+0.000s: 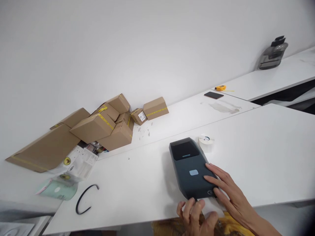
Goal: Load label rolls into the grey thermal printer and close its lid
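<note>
A dark label printer (188, 167) with a light blue button lies at an angle near the table's front edge. From its near end a white label (211, 207) sticks out. My left hand (195, 216) is closed at that end, its fingers curled by the printer's edge and its thumb on the label. Outstretched across the printer's right side are the fingers of my right hand (225, 191), touching the casing. Behind the printer stands a roll of white labels (206, 143).
Cardboard boxes (93, 126) are heaped at the back left. Before them lie clear packaging (78, 164), a green pouch (57, 190) and a black curved strip (80, 200). A phone (213, 95), a yellow tape measure (220, 88) and a dark bottle (273, 55) are at the back right.
</note>
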Available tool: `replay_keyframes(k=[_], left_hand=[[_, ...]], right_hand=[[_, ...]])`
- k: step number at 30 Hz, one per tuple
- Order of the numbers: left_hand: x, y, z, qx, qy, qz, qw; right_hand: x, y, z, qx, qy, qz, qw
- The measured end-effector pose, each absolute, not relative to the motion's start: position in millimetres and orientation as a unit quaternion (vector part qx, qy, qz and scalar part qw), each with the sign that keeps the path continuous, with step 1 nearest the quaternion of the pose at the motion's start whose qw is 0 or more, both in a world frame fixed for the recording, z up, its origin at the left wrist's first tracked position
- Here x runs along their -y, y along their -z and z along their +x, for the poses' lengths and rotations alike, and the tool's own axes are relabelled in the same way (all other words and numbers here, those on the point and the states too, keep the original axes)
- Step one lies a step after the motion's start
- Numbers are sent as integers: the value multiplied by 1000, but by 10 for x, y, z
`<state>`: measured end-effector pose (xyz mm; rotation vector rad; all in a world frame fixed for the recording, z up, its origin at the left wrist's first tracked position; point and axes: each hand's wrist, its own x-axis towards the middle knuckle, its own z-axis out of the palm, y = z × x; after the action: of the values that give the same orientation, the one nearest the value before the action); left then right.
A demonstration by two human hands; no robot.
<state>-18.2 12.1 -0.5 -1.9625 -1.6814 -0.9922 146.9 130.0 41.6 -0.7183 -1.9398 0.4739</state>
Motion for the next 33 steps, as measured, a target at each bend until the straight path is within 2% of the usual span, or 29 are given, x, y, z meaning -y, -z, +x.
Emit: replay_keyframes(k=[3,7,10,13,18,28,33], left_hand=[[-230,-79,-356,574,339,-722,185],[-497,-368,-595,519,325,-750,250],[-622,-483,-669,489,317,-773,251],[-669,-434,-631,486,357,-759,246],[-712,-299,-519,491,422,-721,247],[-731,-253,-487,503,451,-701,228],[-690,-338,-475,513,419,-710,241]], right_hand=[[-1307,-443,1372,758,-212,-306,537],[-1298,-413,1238,692,-247,-351,580],[-1274,-328,1184,616,-356,-414,568],[-1256,-240,1170,543,-465,-458,529],[-1249,-206,1185,506,-534,-456,500],[-1203,-215,1140,511,-507,-465,515],[-1188,-333,1114,581,-391,-471,537]])
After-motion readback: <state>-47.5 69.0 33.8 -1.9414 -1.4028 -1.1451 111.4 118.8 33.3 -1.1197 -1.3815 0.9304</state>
